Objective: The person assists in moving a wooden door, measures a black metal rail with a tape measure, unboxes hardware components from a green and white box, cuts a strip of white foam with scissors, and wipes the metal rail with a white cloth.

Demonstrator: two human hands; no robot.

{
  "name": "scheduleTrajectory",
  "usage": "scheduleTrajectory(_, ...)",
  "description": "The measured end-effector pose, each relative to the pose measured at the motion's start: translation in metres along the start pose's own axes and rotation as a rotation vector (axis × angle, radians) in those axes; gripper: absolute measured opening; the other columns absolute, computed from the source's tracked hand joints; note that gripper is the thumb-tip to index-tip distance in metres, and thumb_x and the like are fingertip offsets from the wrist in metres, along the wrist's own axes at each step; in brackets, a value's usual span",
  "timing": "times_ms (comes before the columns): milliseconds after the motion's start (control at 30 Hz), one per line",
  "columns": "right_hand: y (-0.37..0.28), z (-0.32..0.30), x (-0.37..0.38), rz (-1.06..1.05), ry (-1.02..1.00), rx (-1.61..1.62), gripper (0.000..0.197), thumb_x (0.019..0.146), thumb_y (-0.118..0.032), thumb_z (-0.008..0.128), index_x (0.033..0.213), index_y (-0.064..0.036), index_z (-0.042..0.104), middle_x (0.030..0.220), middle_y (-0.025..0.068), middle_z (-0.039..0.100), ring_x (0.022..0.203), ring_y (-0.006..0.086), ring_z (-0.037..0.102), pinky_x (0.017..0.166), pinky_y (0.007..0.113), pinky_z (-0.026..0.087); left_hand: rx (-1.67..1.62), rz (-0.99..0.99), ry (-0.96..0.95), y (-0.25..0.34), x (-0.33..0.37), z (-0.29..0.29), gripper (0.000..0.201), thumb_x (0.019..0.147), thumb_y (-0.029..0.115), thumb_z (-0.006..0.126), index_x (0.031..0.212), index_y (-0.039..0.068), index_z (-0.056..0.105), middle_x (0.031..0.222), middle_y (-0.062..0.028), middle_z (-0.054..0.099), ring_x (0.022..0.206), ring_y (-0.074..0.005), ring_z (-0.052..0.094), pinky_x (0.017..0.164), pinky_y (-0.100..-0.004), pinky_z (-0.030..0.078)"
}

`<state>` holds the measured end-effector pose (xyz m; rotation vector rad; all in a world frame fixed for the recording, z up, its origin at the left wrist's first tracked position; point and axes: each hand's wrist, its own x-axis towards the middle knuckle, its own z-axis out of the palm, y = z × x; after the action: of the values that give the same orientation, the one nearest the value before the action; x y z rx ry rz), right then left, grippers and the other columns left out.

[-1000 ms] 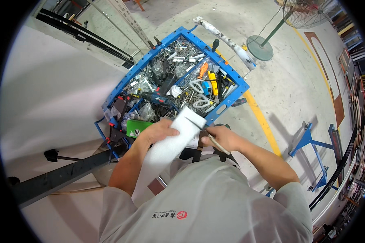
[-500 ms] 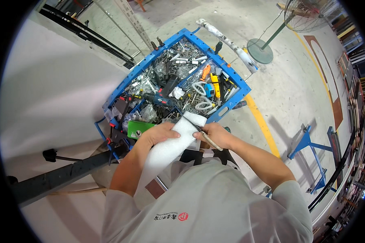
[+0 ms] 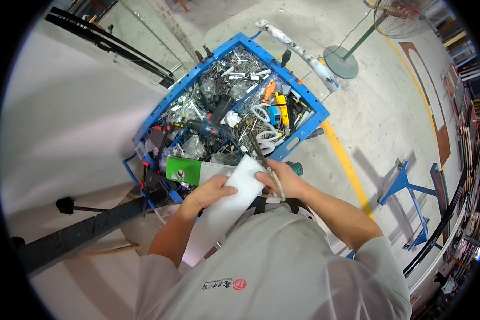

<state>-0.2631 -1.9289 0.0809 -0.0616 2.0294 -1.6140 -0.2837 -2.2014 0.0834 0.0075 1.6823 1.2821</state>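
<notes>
A strip of white foam sheet (image 3: 230, 205) hangs in front of my body over the near edge of a blue tool cart (image 3: 168, 106). My left hand (image 3: 210, 193) is closed on its left edge, thumb on top. In my right hand (image 3: 285, 180) is a pair of scissors (image 3: 258, 148) with dark blades and pale wrapped handles. The blades point away from me, beside the foam's far end, and appear closed. My right thumb reaches onto the foam's right edge. Just beyond my left hand lies a green and white box (image 3: 184, 170).
The cart holds many loose screws, a power drill (image 3: 205, 128), an orange-handled tool (image 3: 270, 90), a yellow tool (image 3: 282, 106) and a blue tape measure (image 3: 273, 114). A standing fan (image 3: 341, 63) is at the far right. A blue metal stand (image 3: 405, 186) stands right; a dark beam (image 3: 85, 234) juts in at left.
The scissors have left the foam and swung upright to its right. The foam piece beyond the blades no longer shows at the strip's end. More of the green and white box is visible.
</notes>
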Motion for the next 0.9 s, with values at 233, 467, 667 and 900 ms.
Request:
scheduleTrajectory(233, 0.003, -0.036, -0.034, -0.040, -0.223, -0.261, 0.064, 0.095, -0.058, 0.056, 0.106, 0.0058, 0.059, 0.087, 0.0237, 0.066, 0.085, 0.0365, 0.065, 0.077, 0.043, 0.050, -0.002, -0.014, 0.083, 0.011, 0.009, -0.021, 0.033, 0.091, 0.014, 0.066, 0.117, -0.006, 0.066, 0.102, -0.0095, 0.072, 0.086, -0.0160, 0.067, 0.079, -0.0313, 0.053)
scheduleTrajectory(467, -0.024, -0.039, -0.023, 0.005, -0.299, -0.302, 0.058, 0.096, -0.054, 0.057, 0.100, 0.0035, 0.065, 0.088, 0.0208, 0.070, 0.086, 0.0351, 0.068, 0.076, 0.041, 0.051, -0.150, -0.032, 0.014, 0.021, 0.019, -0.014, 0.032, 0.091, 0.014, 0.066, 0.116, -0.006, 0.066, 0.102, -0.0101, 0.072, 0.086, -0.0173, 0.069, 0.077, -0.0315, 0.055)
scheduleTrajectory(667, -0.026, -0.035, -0.029, -0.049, -0.160, -0.267, 0.045, 0.097, -0.040, 0.061, 0.085, 0.0034, 0.065, 0.069, 0.0233, 0.059, 0.069, 0.0360, 0.063, 0.066, 0.044, 0.048, -0.127, -0.030, 0.003, 0.028, 0.023, -0.017, 0.030, 0.092, 0.013, 0.065, 0.116, -0.005, 0.066, 0.099, -0.0093, 0.071, 0.081, -0.0172, 0.068, 0.075, -0.0323, 0.055)
scheduleTrajectory(900, -0.023, -0.040, -0.022, 0.013, -0.245, -0.291, 0.050, 0.095, -0.047, 0.060, 0.099, 0.0028, 0.062, 0.081, 0.0242, 0.065, 0.081, 0.0397, 0.065, 0.073, 0.045, 0.050, -0.203, -0.030, -0.004, 0.025, 0.025, -0.023, 0.031, 0.091, 0.014, 0.065, 0.116, -0.004, 0.066, 0.099, -0.0092, 0.072, 0.082, -0.0174, 0.069, 0.075, -0.0316, 0.055)
